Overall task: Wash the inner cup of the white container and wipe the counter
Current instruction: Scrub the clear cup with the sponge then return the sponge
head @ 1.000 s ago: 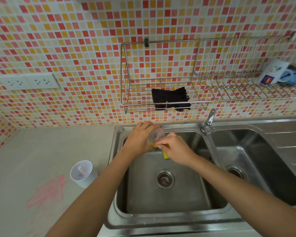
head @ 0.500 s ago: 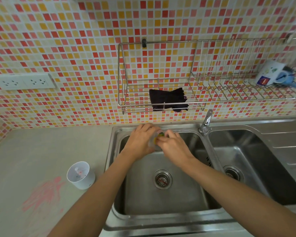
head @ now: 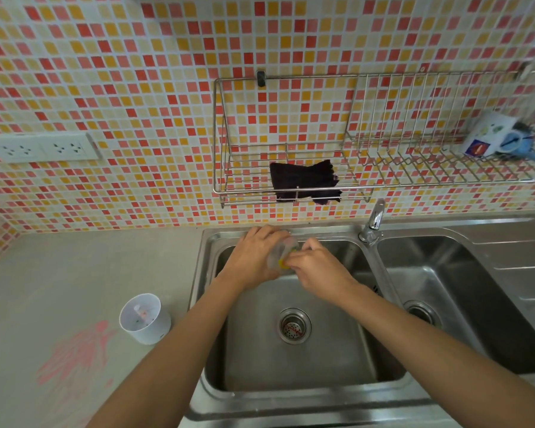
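Over the back of the left sink basin [head: 291, 362] my left hand [head: 254, 257] grips a clear inner cup [head: 280, 250], tipped on its side with the mouth toward my right hand. My right hand [head: 317, 268] pushes a yellow sponge [head: 283, 263] into the cup's mouth; most of the sponge is hidden by my fingers. The white container [head: 144, 318] stands upright on the counter [head: 74, 273], left of the sink, with pink residue inside. A pink smear [head: 74, 353] stains the counter in front of it.
The faucet [head: 372, 222] stands between the left basin and the right basin [head: 464, 291]. On the tiled wall a wire rack [head: 368, 168] holds a dark cloth [head: 303, 182] and a white packet [head: 485, 137]. A double socket [head: 40, 148] sits on the left wall.
My right hand has moved the sponge from beneath the cup up into its mouth, so the yellow now barely shows. Both hands stay together over the back of the left basin.
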A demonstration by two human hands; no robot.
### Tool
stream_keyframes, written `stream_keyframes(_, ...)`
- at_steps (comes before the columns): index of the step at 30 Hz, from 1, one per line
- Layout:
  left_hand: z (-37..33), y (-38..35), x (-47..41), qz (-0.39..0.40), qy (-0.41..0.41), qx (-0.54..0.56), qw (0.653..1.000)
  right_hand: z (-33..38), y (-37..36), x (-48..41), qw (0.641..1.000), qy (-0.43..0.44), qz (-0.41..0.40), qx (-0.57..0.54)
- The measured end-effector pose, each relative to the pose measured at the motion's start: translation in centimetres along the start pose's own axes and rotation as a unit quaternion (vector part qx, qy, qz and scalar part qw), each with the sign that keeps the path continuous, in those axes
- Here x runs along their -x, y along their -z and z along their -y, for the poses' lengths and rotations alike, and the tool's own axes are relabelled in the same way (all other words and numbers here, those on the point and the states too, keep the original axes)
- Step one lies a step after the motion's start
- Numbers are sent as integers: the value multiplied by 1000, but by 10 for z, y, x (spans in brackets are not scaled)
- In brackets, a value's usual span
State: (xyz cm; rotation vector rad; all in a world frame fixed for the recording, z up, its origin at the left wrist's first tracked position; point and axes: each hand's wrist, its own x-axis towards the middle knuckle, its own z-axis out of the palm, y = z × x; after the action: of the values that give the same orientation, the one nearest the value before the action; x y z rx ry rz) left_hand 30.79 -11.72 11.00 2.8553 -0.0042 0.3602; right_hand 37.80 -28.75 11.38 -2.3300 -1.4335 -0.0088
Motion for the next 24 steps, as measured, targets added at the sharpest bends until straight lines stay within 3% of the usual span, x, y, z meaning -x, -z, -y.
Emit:
stream_keyframes(4, 3, -1, 8, -5, 12, 31, 999, -13, 7, 6, 998, 53, 38, 4)
stream_keyframes(11, 3, 9, 4, 18, 23, 133, 991, -25, 7, 12, 987, 133, -32, 79)
stream_keyframes(17, -7, 6, 8, -11, 68, 204, 977, -16, 10, 10, 987, 124, -90, 43)
stream_keyframes(24, -4, 1, 5, -69, 89, 177, 978, -7, 10, 4, 996, 58, -65, -11)
